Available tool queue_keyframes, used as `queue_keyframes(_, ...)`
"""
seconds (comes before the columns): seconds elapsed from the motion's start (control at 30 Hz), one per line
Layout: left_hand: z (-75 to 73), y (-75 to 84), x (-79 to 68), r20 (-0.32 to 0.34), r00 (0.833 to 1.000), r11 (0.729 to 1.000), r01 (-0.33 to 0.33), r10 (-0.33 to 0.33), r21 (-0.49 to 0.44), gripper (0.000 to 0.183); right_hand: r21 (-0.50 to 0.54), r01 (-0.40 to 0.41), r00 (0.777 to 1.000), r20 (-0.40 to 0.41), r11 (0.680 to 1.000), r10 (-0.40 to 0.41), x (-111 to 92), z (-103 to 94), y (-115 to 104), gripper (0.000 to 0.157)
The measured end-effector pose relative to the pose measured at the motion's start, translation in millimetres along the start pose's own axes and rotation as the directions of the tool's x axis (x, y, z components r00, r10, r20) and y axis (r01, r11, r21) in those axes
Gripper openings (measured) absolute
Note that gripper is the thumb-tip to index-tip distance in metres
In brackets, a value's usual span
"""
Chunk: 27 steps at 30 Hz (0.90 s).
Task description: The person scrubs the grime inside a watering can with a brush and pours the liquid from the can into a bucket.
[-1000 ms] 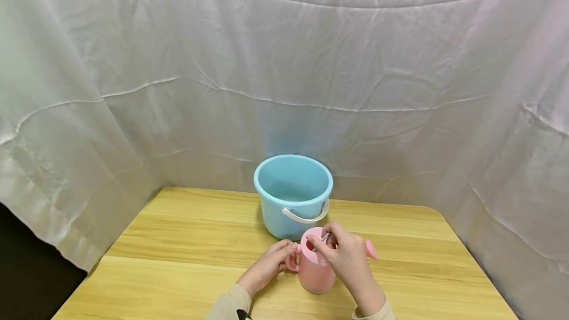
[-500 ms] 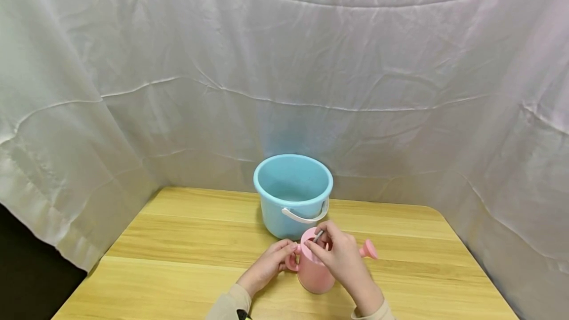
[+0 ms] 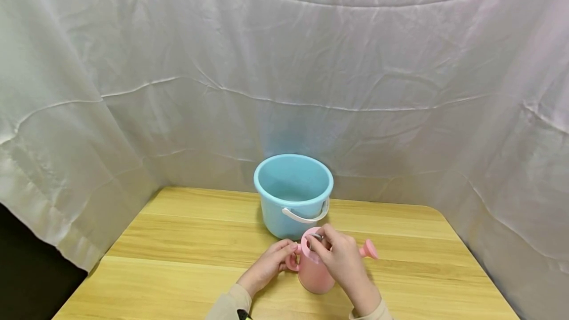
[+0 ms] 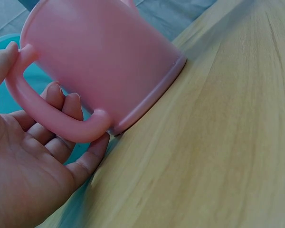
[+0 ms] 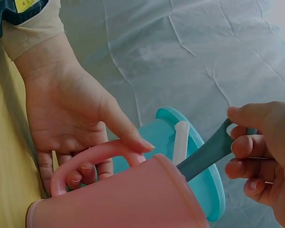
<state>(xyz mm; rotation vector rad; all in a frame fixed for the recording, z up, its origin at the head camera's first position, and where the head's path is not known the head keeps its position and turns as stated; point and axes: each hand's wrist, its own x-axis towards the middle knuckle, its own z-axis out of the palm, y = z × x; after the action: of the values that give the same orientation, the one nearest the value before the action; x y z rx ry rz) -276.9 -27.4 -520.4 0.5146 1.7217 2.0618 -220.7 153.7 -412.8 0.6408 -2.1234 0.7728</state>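
A pink watering can [image 3: 314, 276] stands upright on the wooden table, its spout with a round rose [image 3: 369, 249] pointing right. My left hand [image 3: 268, 263] holds the can's loop handle [image 4: 52, 116]; the left wrist view has the thumb on top and fingers passing through the loop. My right hand [image 3: 345, 257] is over the can's top opening. In the right wrist view, its thumb and fingers pinch a grey-green handle [image 5: 206, 154] with a hole near its end. That handle slants down into the can, and its lower end is hidden inside, so the tool's kind cannot be told.
A light blue bucket [image 3: 284, 219] stands just behind the watering can, its white carrying handle [image 3: 304, 219] hanging at the front. Pale cloth curtains [image 3: 284, 63] enclose the back and sides of the wooden table [image 3: 186, 251].
The grey-green handle has shifted its tilt in the can's opening as my right hand moved slightly around it. My left hand and the bucket have stayed put.
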Motion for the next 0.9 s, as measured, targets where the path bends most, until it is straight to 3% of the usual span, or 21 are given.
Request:
queue_keyframes(0.23,0.3,0.4,-0.1,0.001,1.0,1.0,0.001,-0.001,0.002,0.024,0.092,-0.026,0.999,-0.026,0.995,0.028,1.8,-3.8,-2.5,0.018)
queue_keyframes(0.63,0.9,0.5,-0.5,0.0,1.0,1.0,-0.001,0.001,0.007,0.026,0.067,0.031,0.998,-0.064,0.997,-0.027,2.9,-5.7,-2.7,0.02)
queue_keyframes(0.9,-0.6,-0.9,0.6,0.001,1.0,1.0,-0.005,0.005,0.007,0.023,0.043,-0.002,1.0,0.001,0.999,0.002,1.6,-2.8,-2.4,0.018)
